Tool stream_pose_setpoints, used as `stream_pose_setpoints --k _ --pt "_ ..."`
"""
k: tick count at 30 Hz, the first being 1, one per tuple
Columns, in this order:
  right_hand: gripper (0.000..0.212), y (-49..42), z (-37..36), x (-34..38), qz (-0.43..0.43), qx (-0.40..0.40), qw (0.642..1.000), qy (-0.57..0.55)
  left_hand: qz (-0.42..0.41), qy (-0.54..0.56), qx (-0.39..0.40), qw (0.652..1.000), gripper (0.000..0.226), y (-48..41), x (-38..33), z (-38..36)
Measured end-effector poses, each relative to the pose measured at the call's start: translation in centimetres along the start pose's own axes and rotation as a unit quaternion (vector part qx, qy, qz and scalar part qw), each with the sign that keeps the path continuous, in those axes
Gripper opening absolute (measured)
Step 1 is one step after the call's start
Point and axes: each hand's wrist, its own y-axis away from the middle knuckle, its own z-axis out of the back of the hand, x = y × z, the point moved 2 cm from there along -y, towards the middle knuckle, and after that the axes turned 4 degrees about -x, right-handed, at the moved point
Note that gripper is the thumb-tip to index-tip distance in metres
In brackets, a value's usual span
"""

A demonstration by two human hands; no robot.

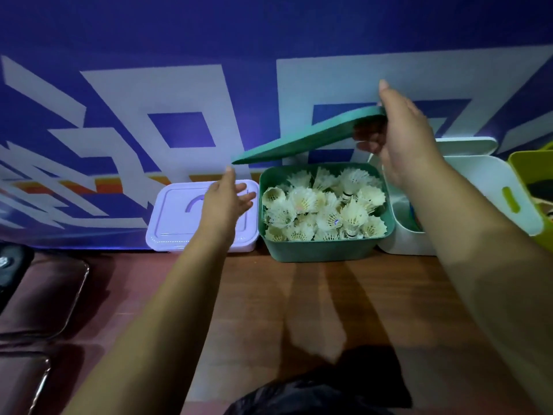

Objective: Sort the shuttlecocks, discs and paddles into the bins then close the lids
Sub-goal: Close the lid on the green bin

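A: Where was the flat teal plastic lid [299, 142]?
B: Pinched at its raised right end by the right hand [401, 136], long axis sloping down leftward above the teal plastic bin [323, 250] of white feathered shuttlecocks [323, 205] on the wooden table [299, 295].
A: The left hand [227, 202]?
B: Fingers loosely spread, just under the lid's low corner.

Our right hand [401, 139] is up above the green bin [317, 250], over its right side. It grips one end of the green lid [299, 142] (thumb up, fingers curled under). Our left hand [227, 202] is just left of the bin, fingers loose and spread, holding nothing. Both arms stretch forward.
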Motion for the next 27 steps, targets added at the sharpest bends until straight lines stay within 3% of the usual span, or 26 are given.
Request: stream_pose_setpoints --k 3,5,7,9,11,16,18,23,27 --pt "0.013 0.5 2.5 -0.9 -0.034 0.033 0.997 -0.068 0.042 0.148 0.007 0.988 0.062 -0.8 -1.3 -0.5" --pt "0.021 0.6 4.4 -2.3 -0.049 0.041 0.998 -0.019 0.036 0.173 0.014 0.984 0.041 -0.6 -1.3 -0.9" --pt "0.046 0.9 6.2 -4.1 -0.061 0.045 0.994 0.082 0.024 0.108 0.023 0.994 0.017 -0.7 -0.4 -1.0" --pt "0.067 0.6 8.1 -6.2 -0.054 0.024 0.981 0.183 0.017 0.008 0.041 0.999 0.024 -0.3 1.5 -0.8" --pt "0.072 0.4 9.6 -8.1 -0.038 0.006 0.953 0.3 -0.006 -0.095 0.035 0.995 0.038 0.5 3.2 -0.7" --pt "0.047 0.5 10.5 -11.3 0.003 0.016 0.914 0.406 -0.121 -0.264 0.002 0.957 0.037 1.9 6.8 -0.1" --pt "0.05 0.4 10.5 -12.3 0.01 0.014 0.903 0.429 -0.151 -0.327 0.005 0.933 0.043 1.4 7.5 0.2" --pt "0.053 -0.6 10.4 -14.1 0.017 0.009 0.88 0.475 -0.149 -0.393 0.001 0.908 0.059 0.7 7.9 -0.1" --pt "0.05 -1.4 10.1 -14.4 0.033 0.008 0.862 0.506 -0.159 -0.459 -0.001 0.874 0.037 0.0 7.8 -0.8"
